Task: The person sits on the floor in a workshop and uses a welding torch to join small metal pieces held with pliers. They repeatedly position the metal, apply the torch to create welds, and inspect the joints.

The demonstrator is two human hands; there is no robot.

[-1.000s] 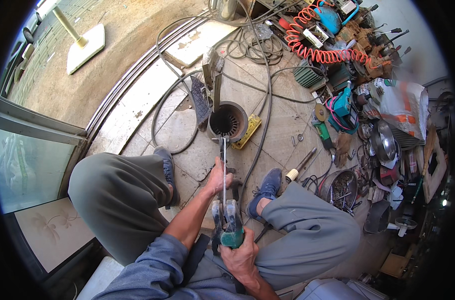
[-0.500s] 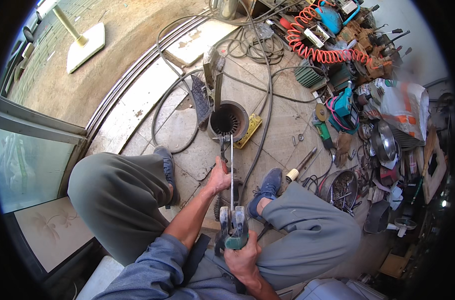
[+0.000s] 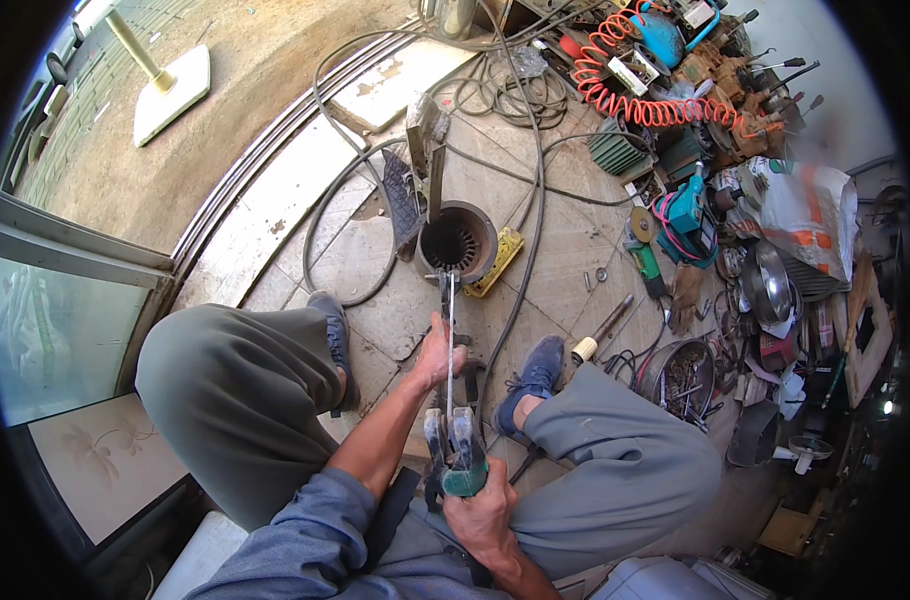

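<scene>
The right hand (image 3: 483,505) is clenched around the grip of a green-handled tool (image 3: 465,480), from which a thin pale bar (image 3: 451,350) runs forward to the near rim of a metal cylinder (image 3: 488,250). This cylinder is on the floor between the feet, with its mouth toward the person and a ring of slots inside. The left hand (image 3: 439,355) is just beside the bar, over dark parts; its fingers are partly hidden, so I cannot tell if it grasps something. In my judgement, the step in hand is working the bar at the rim, and the next move calls for a steady line and a firm right wrist.

The floor (image 3: 575,240) is of worn pale tiles, crossed by a dark cable (image 3: 540,150). A yellow block (image 3: 500,262) is close against the cylinder. To the right are a green grinder (image 3: 647,265), a white sack (image 3: 805,215) and an orange coiled hose (image 3: 615,95); to the left is a glass panel (image 3: 70,335).
</scene>
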